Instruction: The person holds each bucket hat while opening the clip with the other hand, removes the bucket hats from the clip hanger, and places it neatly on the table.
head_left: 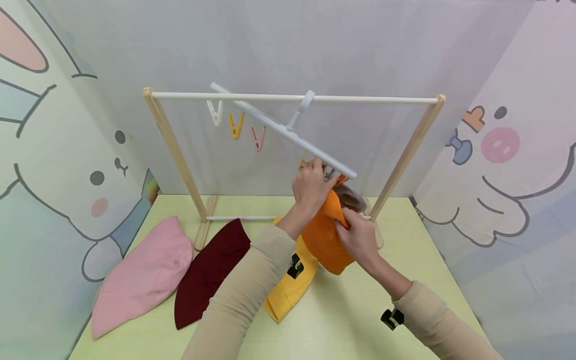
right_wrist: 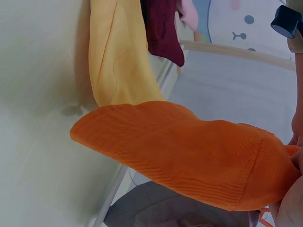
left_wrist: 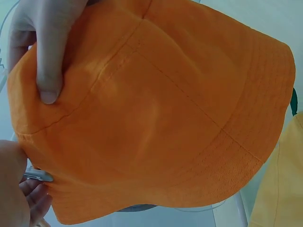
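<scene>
An orange bucket hat (head_left: pixel 326 235) hangs tilted below the low end of a white hanger (head_left: pixel 279 127). My right hand (head_left: pixel 360 235) grips the hat at its side; in the left wrist view its thumb lies on the cloth. Up under the hanger bar, my left hand (head_left: pixel 310 186) pinches a grey clothespin (left_wrist: pixel 39 175), which sits at the hat's edge in the left wrist view. Just behind the orange hat is a grey hat (right_wrist: pixel 165 208), with an orange clothespin (head_left: pixel 343 178) above it. Part of the left fingers is hidden by the hat.
The hanger hooks over the white rod of a wooden rack (head_left: pixel 180 150). White (head_left: pixel 216 114), yellow (head_left: pixel 236 126) and pink clothespins (head_left: pixel 258 140) hang from its far end. On the table lie pink (head_left: pixel 144 280), dark red (head_left: pixel 211 275) and yellow hats (head_left: pixel 292 285).
</scene>
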